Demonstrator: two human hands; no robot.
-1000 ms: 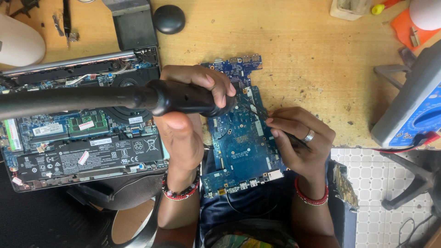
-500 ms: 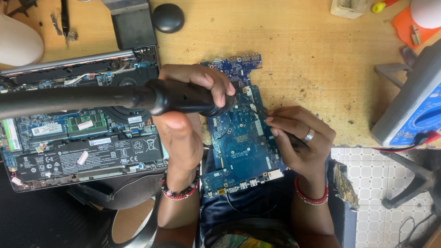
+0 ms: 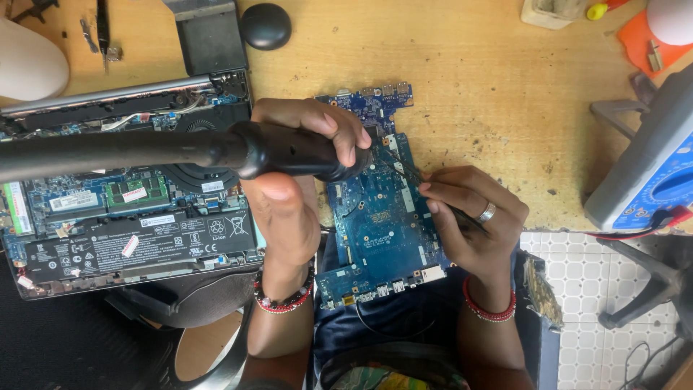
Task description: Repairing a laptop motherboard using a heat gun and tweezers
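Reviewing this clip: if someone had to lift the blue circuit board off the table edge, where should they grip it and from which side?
Probably by its long bare right edge, low down, coming in from the right. The blue circuit board lies flat, half over the wooden table edge; the left hand with the black hot-air tool crowds its upper left, and the right hand works tweezers higher up.

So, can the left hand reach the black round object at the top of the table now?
Probably not: the left hand grips the black tool handle; the round object lies apart.

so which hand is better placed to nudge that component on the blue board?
Right hand: its tweezers already tip onto the blue board. Left hand is full, gripping the black nozzle tool.
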